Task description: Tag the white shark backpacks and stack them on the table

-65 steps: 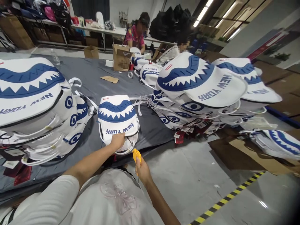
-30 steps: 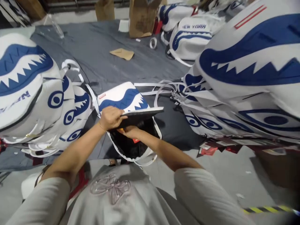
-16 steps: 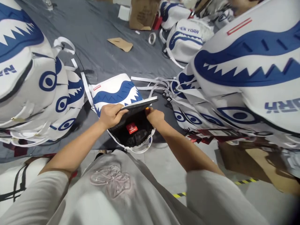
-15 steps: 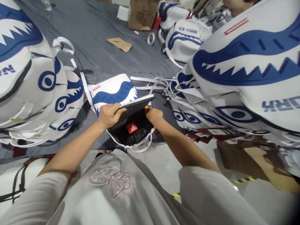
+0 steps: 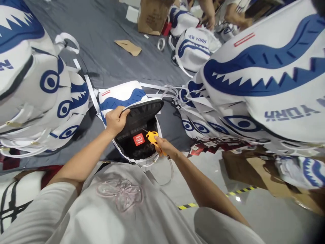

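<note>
A white backpack (image 5: 109, 109) with a blue shark-mouth print lies on the grey-covered table in front of me, its top unzipped. My left hand (image 5: 117, 119) is closed on the edge of its raised lid (image 5: 146, 110), showing the black lining. A red label (image 5: 138, 139) is visible inside the dark opening. My right hand (image 5: 164, 146) is closed round an orange tagging gun (image 5: 152, 137), whose thin needle points left over the opening, near the label. My fingers partly hide the gun's handle.
Stacked backpacks crowd the left (image 5: 50, 84) and the right (image 5: 233, 78). Farther back are a brown carton (image 5: 154, 15), a tape roll (image 5: 161, 44) and a brown paper piece (image 5: 128, 47). Another person's hands (image 5: 237, 18) show at the upper right.
My right hand has moved down and toward me from the bag's right rim, bringing the orange tagging gun into clear view. The lid is lifted wider. Other people's arms now show at the back.
</note>
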Demonstrator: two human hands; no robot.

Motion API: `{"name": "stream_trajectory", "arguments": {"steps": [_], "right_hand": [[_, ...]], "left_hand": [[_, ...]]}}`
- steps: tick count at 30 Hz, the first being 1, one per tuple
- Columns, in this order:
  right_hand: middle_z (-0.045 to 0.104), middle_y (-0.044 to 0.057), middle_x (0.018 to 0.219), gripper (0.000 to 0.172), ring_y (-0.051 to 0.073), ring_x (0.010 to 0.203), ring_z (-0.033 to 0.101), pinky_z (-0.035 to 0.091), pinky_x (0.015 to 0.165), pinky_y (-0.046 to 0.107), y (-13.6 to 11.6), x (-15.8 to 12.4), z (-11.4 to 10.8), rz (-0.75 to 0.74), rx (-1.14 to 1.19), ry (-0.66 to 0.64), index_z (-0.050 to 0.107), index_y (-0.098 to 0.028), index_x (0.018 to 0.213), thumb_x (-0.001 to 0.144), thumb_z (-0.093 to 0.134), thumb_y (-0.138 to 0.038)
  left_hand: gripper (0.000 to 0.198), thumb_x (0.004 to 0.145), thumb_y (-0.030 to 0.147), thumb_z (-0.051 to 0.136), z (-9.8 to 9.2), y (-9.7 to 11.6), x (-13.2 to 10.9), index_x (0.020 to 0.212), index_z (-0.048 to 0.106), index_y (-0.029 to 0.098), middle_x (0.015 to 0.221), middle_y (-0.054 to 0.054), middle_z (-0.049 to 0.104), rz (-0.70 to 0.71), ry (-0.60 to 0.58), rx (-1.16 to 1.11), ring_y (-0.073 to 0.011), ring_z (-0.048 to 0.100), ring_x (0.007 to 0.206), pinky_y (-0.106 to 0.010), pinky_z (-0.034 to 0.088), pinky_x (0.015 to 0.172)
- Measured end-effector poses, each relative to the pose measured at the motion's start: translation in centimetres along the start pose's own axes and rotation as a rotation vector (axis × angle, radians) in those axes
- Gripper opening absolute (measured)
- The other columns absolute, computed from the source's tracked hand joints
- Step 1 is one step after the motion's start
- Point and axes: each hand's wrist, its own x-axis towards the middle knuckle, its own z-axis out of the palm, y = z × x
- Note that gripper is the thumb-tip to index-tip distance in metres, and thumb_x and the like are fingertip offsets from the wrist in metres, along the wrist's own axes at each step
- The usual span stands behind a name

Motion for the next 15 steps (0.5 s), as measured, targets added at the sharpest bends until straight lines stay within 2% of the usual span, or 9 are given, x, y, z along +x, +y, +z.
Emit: {"name": "stream_trajectory", "arguments": {"steps": [5,10,13,15], "right_hand": [[0.036,-0.008,0.043,0.053,0.013,0.038,0.043,0.044,0.044,0.021,-1.0,2.8,2.5,-0.092,0.071,0.148,0.051,-0.018,0.096,0.103,0.007,-0.046],[0.047,-0.001,0.052,0.072,0.015,0.053,0.057,0.053,0.059,0.022,-1.8,4.8,7.1,-0.196,-0.038,0.185,0.055,-0.015,0.100,0.100,-0.010,-0.047],[0.062,0.005,0.067,0.061,0.018,0.067,0.065,0.054,0.066,0.025,-2.2,4.8,7.9,-0.196,-0.167,0.240,0.057,-0.015,0.105,0.104,0.007,-0.051],[0.070,0.011,0.088,0.046,0.024,0.089,0.069,0.053,0.079,0.030,-3.3,5.0,6.8,-0.184,-0.256,0.318,0.058,-0.015,0.112,0.104,0.029,-0.050]], "left_hand": [[0.042,0.097,0.049,0.046,-0.3,0.5,-0.2,0.073,0.063,0.019,0.057,0.000,0.057,0.115,-0.068,-0.047,-0.0108,0.049,0.050,-0.025,0.034,0.053],[0.043,0.098,0.050,0.045,-0.6,0.8,-0.2,0.075,0.064,0.019,0.057,-0.001,0.058,0.168,-0.126,-0.061,-0.0117,0.051,0.051,-0.025,0.036,0.053],[0.044,0.098,0.050,0.044,-0.7,0.9,-0.1,0.074,0.064,0.018,0.057,-0.001,0.058,0.191,-0.138,-0.051,-0.0115,0.051,0.051,-0.025,0.035,0.053],[0.042,0.098,0.048,0.045,-0.6,1.0,-0.2,0.075,0.064,0.018,0.057,-0.001,0.057,0.219,-0.157,-0.073,-0.0116,0.050,0.051,-0.025,0.035,0.053]]}}
